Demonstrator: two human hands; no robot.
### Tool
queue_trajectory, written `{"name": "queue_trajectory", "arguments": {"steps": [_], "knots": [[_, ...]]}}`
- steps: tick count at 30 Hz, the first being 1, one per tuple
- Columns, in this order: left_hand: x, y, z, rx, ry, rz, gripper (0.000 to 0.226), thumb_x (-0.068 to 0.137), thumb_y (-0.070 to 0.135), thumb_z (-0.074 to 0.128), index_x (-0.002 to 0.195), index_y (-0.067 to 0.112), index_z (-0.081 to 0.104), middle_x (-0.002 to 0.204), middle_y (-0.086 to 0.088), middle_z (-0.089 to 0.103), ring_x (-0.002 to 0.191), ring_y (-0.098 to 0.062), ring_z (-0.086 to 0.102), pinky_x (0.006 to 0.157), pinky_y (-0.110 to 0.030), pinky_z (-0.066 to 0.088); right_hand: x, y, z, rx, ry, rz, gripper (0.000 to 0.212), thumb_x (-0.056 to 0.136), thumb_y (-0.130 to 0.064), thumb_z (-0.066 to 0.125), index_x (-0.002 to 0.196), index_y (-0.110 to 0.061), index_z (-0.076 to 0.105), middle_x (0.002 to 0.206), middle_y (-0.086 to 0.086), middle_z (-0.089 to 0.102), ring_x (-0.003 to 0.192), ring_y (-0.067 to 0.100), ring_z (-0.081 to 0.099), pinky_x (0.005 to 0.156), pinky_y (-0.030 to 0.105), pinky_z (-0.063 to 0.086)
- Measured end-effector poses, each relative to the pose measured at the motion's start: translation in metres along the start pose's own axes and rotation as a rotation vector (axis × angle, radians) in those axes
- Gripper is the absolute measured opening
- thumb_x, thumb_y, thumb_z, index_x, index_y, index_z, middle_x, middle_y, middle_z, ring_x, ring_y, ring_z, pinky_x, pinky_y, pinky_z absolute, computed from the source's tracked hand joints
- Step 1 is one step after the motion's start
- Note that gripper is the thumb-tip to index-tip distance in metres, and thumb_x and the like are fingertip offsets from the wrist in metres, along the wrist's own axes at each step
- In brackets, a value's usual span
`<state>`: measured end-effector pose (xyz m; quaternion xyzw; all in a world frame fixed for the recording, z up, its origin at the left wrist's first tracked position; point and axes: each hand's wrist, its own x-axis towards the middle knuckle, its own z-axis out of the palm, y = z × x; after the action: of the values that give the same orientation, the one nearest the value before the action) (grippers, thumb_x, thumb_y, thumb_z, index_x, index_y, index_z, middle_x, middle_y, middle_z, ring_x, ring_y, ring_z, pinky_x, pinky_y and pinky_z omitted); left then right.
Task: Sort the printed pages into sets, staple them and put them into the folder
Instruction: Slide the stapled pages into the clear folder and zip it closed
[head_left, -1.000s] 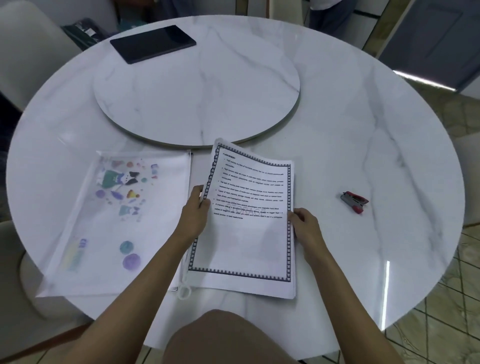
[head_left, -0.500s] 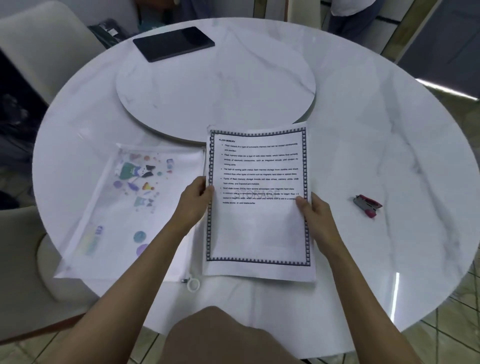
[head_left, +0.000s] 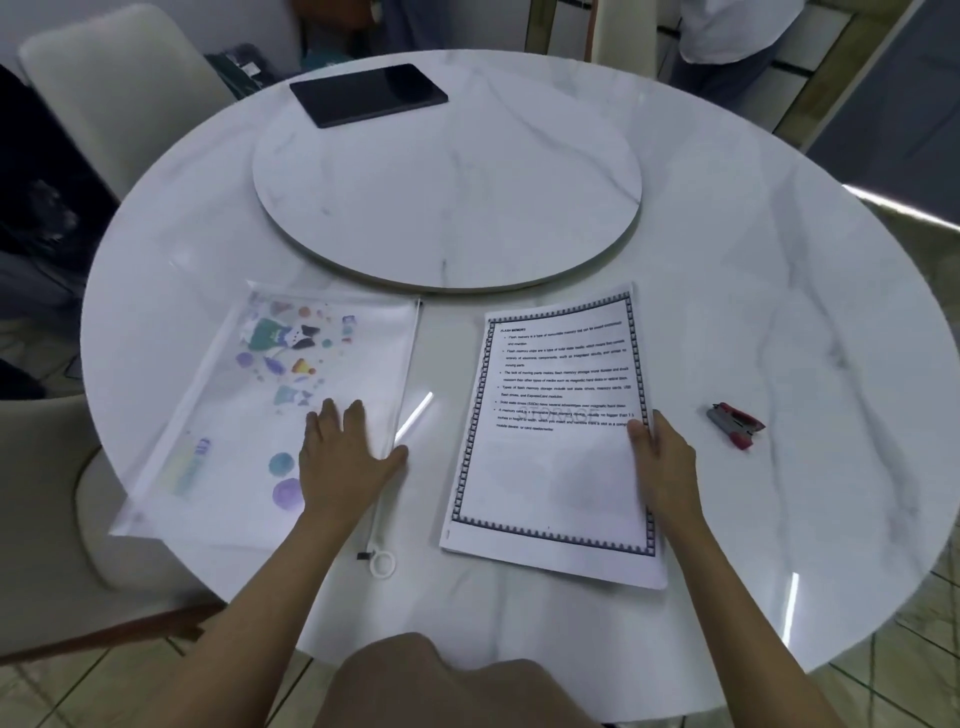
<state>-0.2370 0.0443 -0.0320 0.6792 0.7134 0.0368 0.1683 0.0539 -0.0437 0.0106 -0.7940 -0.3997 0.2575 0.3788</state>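
Observation:
A stack of printed pages (head_left: 556, 457) with a dark patterned border lies on the white marble table (head_left: 753, 291). My right hand (head_left: 662, 457) pinches the stack's right edge. Left of it lies a translucent zip folder (head_left: 249, 395) printed with colourful cartoon shapes; its white ring pull (head_left: 383, 564) hangs at the near corner. My left hand (head_left: 343, 457) rests flat on the folder's right side, fingers apart. A small red and grey stapler (head_left: 736, 426) sits on the table to the right of the pages.
A round marble turntable (head_left: 447, 176) fills the table's middle, with a dark tablet (head_left: 368, 94) at its far edge. Cream chairs stand at the left (head_left: 104, 88). A person stands beyond the table at the far right (head_left: 727, 47).
My left hand has let go of the pages and moved left onto the folder. My right hand has carried the stack to the right, away from the folder.

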Motion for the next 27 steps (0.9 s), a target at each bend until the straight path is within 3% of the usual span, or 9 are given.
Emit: {"name": "queue_trajectory", "arguments": {"steps": [3, 5, 8, 10, 12, 14, 19, 22, 27], "knots": [[-0.003, 0.002, -0.005, -0.062, 0.028, 0.021, 0.073, 0.077, 0.044, 0.066, 0.135, 0.009, 0.037, 0.139, -0.018, 0.038, 0.130, -0.037, 0.031, 0.101, -0.046, 0.035, 0.000, 0.001, -0.002, 0.038, -0.003, 0.013, 0.032, 0.098, -0.022, 0.041, 0.097, 0.007, 0.052, 0.098, 0.030, 0.060, 0.089, 0.042, 0.056, 0.081, 0.045, 0.047], [-0.006, 0.003, -0.009, -0.079, 0.042, 0.035, 0.066, 0.079, 0.039, 0.065, 0.132, 0.008, 0.041, 0.133, -0.016, 0.043, 0.126, -0.036, 0.035, 0.094, -0.045, 0.039, 0.001, 0.001, -0.002, 0.043, -0.015, 0.028, 0.033, 0.098, -0.023, 0.041, 0.097, 0.008, 0.052, 0.101, 0.032, 0.059, 0.091, 0.043, 0.055, 0.082, 0.044, 0.047], [-0.007, 0.000, -0.013, -0.153, 0.010, 0.031, 0.058, 0.081, 0.035, 0.064, 0.129, 0.008, 0.046, 0.131, -0.015, 0.046, 0.127, -0.035, 0.035, 0.094, -0.045, 0.040, 0.000, -0.001, -0.002, 0.071, -0.023, 0.051, 0.030, 0.098, -0.021, 0.042, 0.092, 0.006, 0.052, 0.099, 0.034, 0.059, 0.079, 0.038, 0.054, 0.074, 0.039, 0.045], [-0.008, -0.003, -0.015, -0.220, -0.014, 0.031, 0.053, 0.084, 0.032, 0.062, 0.129, 0.008, 0.049, 0.133, -0.017, 0.047, 0.129, -0.036, 0.035, 0.103, -0.045, 0.036, -0.001, -0.002, 0.000, 0.121, -0.026, 0.080, 0.025, 0.098, -0.021, 0.042, 0.098, -0.001, 0.055, 0.104, 0.028, 0.062, 0.092, 0.041, 0.057, 0.084, 0.041, 0.047], [-0.010, -0.005, -0.017, -0.257, 0.006, 0.066, 0.043, 0.087, 0.028, 0.058, 0.123, 0.004, 0.056, 0.122, -0.018, 0.054, 0.121, -0.036, 0.042, 0.106, -0.044, 0.032, -0.004, -0.007, 0.004, 0.181, -0.035, 0.104, 0.024, 0.098, -0.022, 0.042, 0.112, -0.008, 0.057, 0.107, 0.014, 0.063, 0.099, 0.031, 0.059, 0.090, 0.037, 0.046], [-0.015, -0.005, -0.020, -0.287, 0.030, 0.091, 0.036, 0.090, 0.026, 0.051, 0.115, 0.002, 0.060, 0.109, -0.017, 0.059, 0.110, -0.034, 0.048, 0.101, -0.042, 0.035, -0.006, -0.011, 0.010, 0.231, -0.031, 0.133, 0.028, 0.098, -0.022, 0.042, 0.119, -0.009, 0.055, 0.106, 0.005, 0.060, 0.102, 0.025, 0.058, 0.093, 0.037, 0.046], [-0.020, -0.013, -0.022, -0.361, 0.036, 0.054, 0.028, 0.093, 0.019, 0.049, 0.114, 0.006, 0.062, 0.103, -0.009, 0.062, 0.107, -0.028, 0.051, 0.089, -0.031, 0.037, -0.013, -0.021, 0.035, 0.329, 0.062, 0.202, 0.024, 0.098, -0.021, 0.041, 0.116, -0.014, 0.054, 0.107, 0.003, 0.057, 0.103, 0.023, 0.055, 0.097, 0.039, 0.044], [-0.024, -0.012, -0.028, -0.425, 0.036, 0.020, 0.026, 0.094, 0.019, 0.049, 0.111, 0.006, 0.064, 0.108, -0.012, 0.064, 0.114, -0.028, 0.048, 0.087, -0.032, 0.037, -0.019, -0.028, 0.052, 0.395, 0.138, 0.263, 0.021, 0.098, -0.020, 0.041, 0.114, -0.014, 0.054, 0.105, 0.004, 0.056, 0.099, 0.022, 0.053, 0.094, 0.036, 0.043], [-0.028, -0.017, -0.036, -0.545, -0.004, -0.040, 0.033, 0.096, 0.022, 0.047, 0.124, 0.009, 0.059, 0.141, -0.012, 0.048, 0.142, -0.027, 0.022, 0.111, -0.032, 0.023, -0.033, -0.037, 0.075, 0.367, 0.210, 0.281, 0.026, 0.099, -0.018, 0.039, 0.115, -0.005, 0.053, 0.100, 0.004, 0.054, 0.092, 0.019, 0.049, 0.083, 0.027, 0.037]]}}
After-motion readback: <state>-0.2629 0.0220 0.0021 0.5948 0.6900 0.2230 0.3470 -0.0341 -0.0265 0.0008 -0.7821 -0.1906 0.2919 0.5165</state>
